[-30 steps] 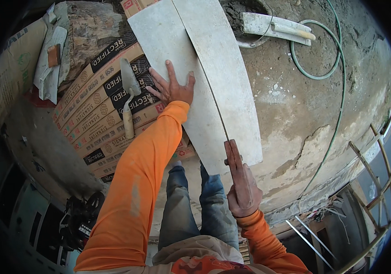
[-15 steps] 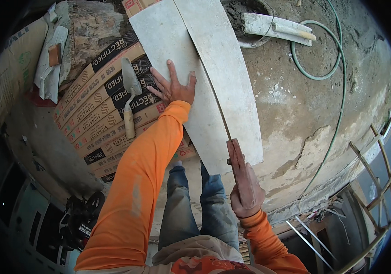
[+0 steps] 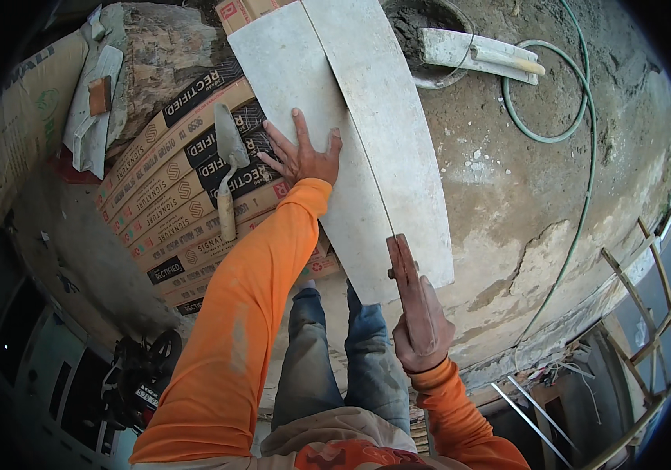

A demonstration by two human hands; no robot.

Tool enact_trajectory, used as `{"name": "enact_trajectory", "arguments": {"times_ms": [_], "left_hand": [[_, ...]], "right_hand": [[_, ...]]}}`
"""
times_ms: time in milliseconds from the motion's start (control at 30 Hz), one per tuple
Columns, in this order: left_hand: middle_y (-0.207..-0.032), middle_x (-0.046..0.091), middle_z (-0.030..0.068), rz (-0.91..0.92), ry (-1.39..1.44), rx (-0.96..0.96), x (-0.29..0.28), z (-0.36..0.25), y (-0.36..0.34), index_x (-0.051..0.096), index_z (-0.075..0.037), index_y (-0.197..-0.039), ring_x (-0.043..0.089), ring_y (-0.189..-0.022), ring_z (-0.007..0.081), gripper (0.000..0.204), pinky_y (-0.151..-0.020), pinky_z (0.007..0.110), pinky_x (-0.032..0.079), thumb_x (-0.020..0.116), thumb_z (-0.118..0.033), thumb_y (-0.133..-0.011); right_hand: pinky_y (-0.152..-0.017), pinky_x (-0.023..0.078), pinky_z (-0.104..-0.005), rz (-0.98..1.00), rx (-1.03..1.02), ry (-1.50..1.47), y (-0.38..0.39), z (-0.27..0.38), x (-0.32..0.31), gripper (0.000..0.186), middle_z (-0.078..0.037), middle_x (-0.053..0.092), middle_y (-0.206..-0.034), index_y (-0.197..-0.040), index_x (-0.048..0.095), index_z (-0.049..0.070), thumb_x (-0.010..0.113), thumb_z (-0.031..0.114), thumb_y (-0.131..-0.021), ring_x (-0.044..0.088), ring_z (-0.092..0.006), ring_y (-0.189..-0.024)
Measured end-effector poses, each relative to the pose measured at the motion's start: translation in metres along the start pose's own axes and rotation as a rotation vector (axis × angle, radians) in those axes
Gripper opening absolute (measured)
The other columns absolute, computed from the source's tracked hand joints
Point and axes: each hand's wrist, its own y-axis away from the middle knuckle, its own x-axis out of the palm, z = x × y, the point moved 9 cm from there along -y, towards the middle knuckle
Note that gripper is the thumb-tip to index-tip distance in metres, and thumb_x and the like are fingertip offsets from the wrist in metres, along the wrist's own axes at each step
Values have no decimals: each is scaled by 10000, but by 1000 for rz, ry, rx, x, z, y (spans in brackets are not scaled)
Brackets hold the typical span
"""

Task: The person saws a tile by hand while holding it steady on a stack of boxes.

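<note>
A long pale grey-white board (image 3: 296, 70) lies over stacked cardboard boxes, with a narrow line running lengthwise down it. My left hand (image 3: 310, 160) presses flat on the board's left part, fingers spread and holding nothing. At the near end, my right hand (image 3: 423, 329) is closed around the brown wooden handle of a handsaw (image 3: 402, 262), seen from above. Its blade shows only edge-on along the line, so its depth in the board is hidden. A pointed trowel (image 3: 228, 145) with a worn wooden handle rests on the boxes beside my left hand.
Cardboard boxes (image 3: 144, 192) are stacked at left, near a paper sack (image 3: 34, 117) and a float with a brown block (image 3: 101, 95). Beyond the board stand a mortar bucket (image 3: 437, 81) and a white float (image 3: 480, 55). A green hose (image 3: 590, 149) curls at right, past rough concrete.
The handsaw's handle and my right hand have shifted very slightly away from me. The dark line along the board looks thinner. My left hand stays spread on the board.
</note>
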Motion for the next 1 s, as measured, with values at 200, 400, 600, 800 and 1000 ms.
{"name": "enact_trajectory", "arguments": {"times_ms": [200,400,600,800,1000], "left_hand": [[-1581,21,300,61,94,-33,21,-19,21,252,-246,-1551,136,-1472,439,888,-1142,656,-19,623,-598,-825],[-1580,30,301,-11,26,-6,6,-9,6,273,-238,-1546,148,-1467,451,892,-1139,658,-21,643,-589,-814],[-1584,18,295,-17,101,19,22,-31,14,258,-250,-1550,156,-1467,444,897,-1144,644,-32,639,-592,-814],[-1580,15,306,-12,33,-15,12,1,10,259,-250,-1549,131,-1469,448,896,-1143,650,-27,637,-597,-815],[-1578,26,307,-30,14,4,-2,-6,0,252,-244,-1551,108,-1474,450,892,-1144,652,-21,627,-594,-821]], "right_hand": [[-787,542,-365,-408,-81,-168,-81,-31,-17,773,-208,649,-1140,-1451,397,48,676,54,-730,685,-339,-912],[-865,420,-242,28,50,140,50,-9,2,881,-176,307,-1567,-1538,225,17,397,-36,-676,532,-243,-1188],[-732,540,-291,-444,-114,-152,-78,-32,-26,699,-183,644,-1175,-1425,413,-8,608,-7,-754,695,-306,-865],[-694,531,-286,-228,-118,88,8,2,-16,734,-176,525,-1395,-1478,352,-18,433,-53,-750,675,-251,-909],[-950,477,-282,-70,-17,175,13,-10,-12,884,-137,360,-1534,-1525,266,25,529,46,-681,511,-222,-1291]]}}
